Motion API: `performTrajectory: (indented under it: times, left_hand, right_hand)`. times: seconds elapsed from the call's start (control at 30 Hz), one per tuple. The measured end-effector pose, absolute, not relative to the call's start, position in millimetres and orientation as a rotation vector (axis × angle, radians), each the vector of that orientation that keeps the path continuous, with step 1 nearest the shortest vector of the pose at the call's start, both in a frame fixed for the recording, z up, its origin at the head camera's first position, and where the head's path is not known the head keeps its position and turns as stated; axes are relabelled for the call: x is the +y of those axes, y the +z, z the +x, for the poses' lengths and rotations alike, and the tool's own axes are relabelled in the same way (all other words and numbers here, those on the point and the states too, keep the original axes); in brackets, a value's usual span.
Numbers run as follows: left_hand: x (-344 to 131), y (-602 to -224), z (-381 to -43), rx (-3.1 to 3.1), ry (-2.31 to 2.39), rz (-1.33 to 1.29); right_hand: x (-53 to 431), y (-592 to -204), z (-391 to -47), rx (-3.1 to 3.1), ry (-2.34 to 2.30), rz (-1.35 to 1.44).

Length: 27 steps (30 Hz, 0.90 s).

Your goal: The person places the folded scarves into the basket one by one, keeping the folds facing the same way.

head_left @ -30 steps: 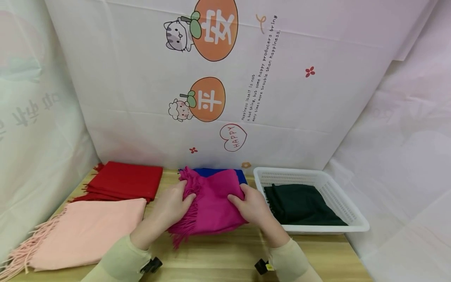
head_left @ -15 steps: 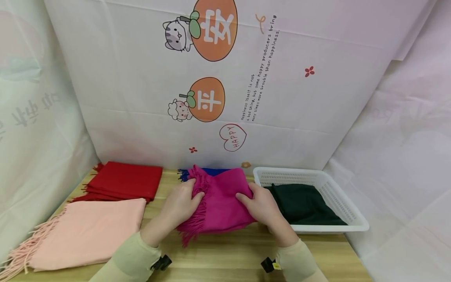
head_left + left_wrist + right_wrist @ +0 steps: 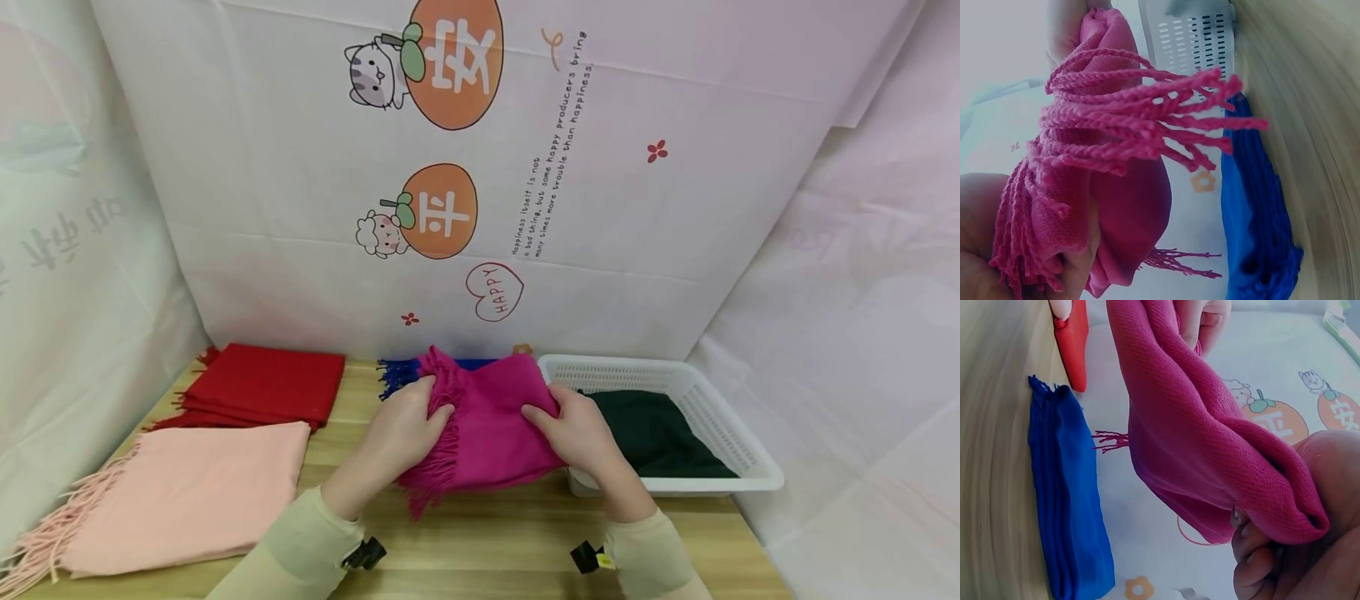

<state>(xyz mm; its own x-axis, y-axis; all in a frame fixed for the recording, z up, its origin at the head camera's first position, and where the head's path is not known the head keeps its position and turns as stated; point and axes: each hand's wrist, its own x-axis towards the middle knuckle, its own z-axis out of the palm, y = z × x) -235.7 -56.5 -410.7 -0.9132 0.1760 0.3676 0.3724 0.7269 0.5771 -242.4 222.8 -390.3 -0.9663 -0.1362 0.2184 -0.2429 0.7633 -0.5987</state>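
A folded magenta scarf [image 3: 498, 425] with braided fringe is held up off the table between both hands. My left hand [image 3: 405, 429] grips its fringed end, thumb on top and fingers underneath. At the opposite end my right hand [image 3: 581, 429] pinches the folded edge, its curled fingers showing under the cloth in the right wrist view. Behind and below the magenta scarf lies a folded blue scarf [image 3: 1072, 494], partly hidden from the head camera. To the right stands a white plastic basket [image 3: 757, 442] with a folded dark green scarf [image 3: 660, 433] in it; my right hand overlaps its near left corner in the head view.
A folded red scarf [image 3: 266, 383] lies at the back left of the wooden table [image 3: 480, 542]. In front of it is a folded light pink scarf [image 3: 195, 492], its fringe pointing left. Printed white sheeting [image 3: 300, 208] walls the back and both sides.
Both hands have carried the magenta scarf steadily to the right, toward the basket. More of the blue scarf's fringed left end now shows. The other scarves and the basket have stayed put.
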Motion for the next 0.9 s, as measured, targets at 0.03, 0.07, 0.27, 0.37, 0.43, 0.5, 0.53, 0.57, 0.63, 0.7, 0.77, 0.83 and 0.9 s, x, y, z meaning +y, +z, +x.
performTrajectory:
  times: [0.03,0.07,0.27,0.37,0.43,0.5,0.53,0.57,0.63,0.7,0.77,0.83,0.9]
  left_hand:
    - [-54.9,-410.4,-235.8,-2.643,-0.978,-0.430]
    - [-53.2,-410.1,-236.1,-2.640,-0.984,-0.432]
    - [-42.8,-408.6,-238.3,-2.624,-1.009,-0.459]
    - [-37.9,-408.0,-239.8,-2.621,-1.018,-0.464]
    - [-34.7,-407.7,-240.7,-2.621,-1.026,-0.464]
    - [-31.7,-407.5,-241.4,-2.623,-1.032,-0.466]
    - [-30.1,-407.5,-241.9,-2.622,-1.035,-0.468]
    - [-28.7,-407.3,-242.1,-2.621,-1.039,-0.474]
    - [-25.7,-407.1,-242.3,-2.617,-1.042,-0.486]
    - [-22.7,-407.1,-242.7,-2.610,-1.052,-0.498]
    - [-19.5,-407.3,-243.3,-2.605,-1.053,-0.505]
    - [-16.4,-407.5,-243.7,-2.602,-1.058,-0.505]
    - [-13.1,-407.3,-244.0,-2.603,-1.060,-0.501]
  right_hand:
    - [224.7,-390.3,-242.7,-2.793,0.983,0.304]
    - [226.8,-390.1,-243.3,-2.792,0.989,0.306]
    - [239.3,-388.8,-245.7,-2.794,0.991,0.308]
    - [244.0,-387.2,-245.6,-2.791,0.980,0.306]
    - [247.1,-386.4,-246.0,-2.783,0.973,0.308]
    - [249.9,-385.7,-246.4,-2.778,0.971,0.311]
    - [251.3,-385.4,-246.7,-2.775,0.970,0.307]
    - [253.0,-385.2,-246.8,-2.776,0.971,0.305]
    - [256.7,-385.1,-247.4,-2.778,0.970,0.299]
    - [260.3,-385.0,-247.5,-2.782,0.973,0.288]
    - [264.2,-384.9,-247.4,-2.786,0.966,0.282]
    - [267.9,-384.9,-247.3,-2.788,0.961,0.277]
    - [271.1,-384.8,-247.4,-2.790,0.963,0.269]
